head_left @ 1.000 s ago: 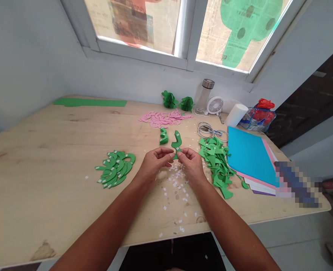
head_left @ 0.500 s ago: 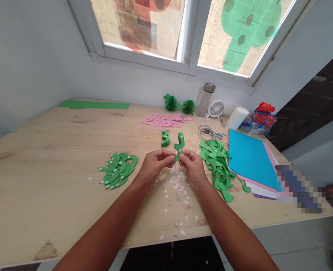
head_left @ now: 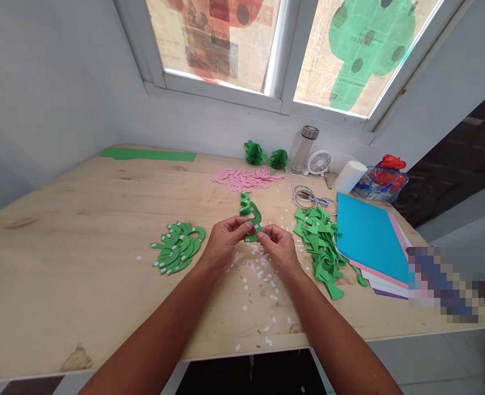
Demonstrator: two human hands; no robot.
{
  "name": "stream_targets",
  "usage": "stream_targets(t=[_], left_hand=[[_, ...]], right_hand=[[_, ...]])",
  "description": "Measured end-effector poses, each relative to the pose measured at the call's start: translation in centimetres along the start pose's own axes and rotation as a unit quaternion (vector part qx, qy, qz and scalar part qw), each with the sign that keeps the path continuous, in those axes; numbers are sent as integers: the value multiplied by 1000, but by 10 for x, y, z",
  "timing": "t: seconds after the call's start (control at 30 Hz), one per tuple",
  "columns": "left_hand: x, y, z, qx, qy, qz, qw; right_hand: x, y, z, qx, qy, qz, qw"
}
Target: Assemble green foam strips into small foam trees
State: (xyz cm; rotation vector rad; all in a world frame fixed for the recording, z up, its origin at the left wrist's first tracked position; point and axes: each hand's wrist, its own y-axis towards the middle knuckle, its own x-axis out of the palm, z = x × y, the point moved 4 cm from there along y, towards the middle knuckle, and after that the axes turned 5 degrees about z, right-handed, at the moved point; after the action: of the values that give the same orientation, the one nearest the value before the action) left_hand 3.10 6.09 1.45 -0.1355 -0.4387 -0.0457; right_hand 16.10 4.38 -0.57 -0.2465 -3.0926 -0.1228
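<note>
A curved green paper cutout (head_left: 256, 213) with small white squares on it is held up over the middle of the table. My left hand (head_left: 227, 237) pinches its left side between thumb and fingers. At its lower right edge, the thumb and fingertips of my right hand (head_left: 280, 244) grip it too. Just behind it lies a small stack of similar green cutouts (head_left: 244, 197), partly covered by the held one. To the left of my left hand is a fanned pile of curved green cutouts (head_left: 178, 248) with white squares. Small white paper bits (head_left: 263, 269) are scattered below my hands.
Green paper scraps (head_left: 319, 241) heap right of my right hand, beside blue sheets (head_left: 368, 236) on other coloured paper. Scissors (head_left: 306, 196), a white fan (head_left: 319, 162) and a glass bottle (head_left: 302, 153) stand or lie behind. Pink cutouts (head_left: 246, 179) lie at the back.
The held cutout has turned and tilted left, now overlapping the small stack behind it. Both hands keep their hold. The whole view has shifted slightly.
</note>
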Motion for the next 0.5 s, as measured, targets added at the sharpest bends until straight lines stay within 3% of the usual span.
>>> stream_targets(t=[0.37,0.5], left_hand=[[-2,1,1,6,9,36,999],[1,-1,0,21,76,-3,997]], right_hand=[[-2,0,-1,-28,-36,-7,999],[-6,2,-4,-33,-5,28,999]])
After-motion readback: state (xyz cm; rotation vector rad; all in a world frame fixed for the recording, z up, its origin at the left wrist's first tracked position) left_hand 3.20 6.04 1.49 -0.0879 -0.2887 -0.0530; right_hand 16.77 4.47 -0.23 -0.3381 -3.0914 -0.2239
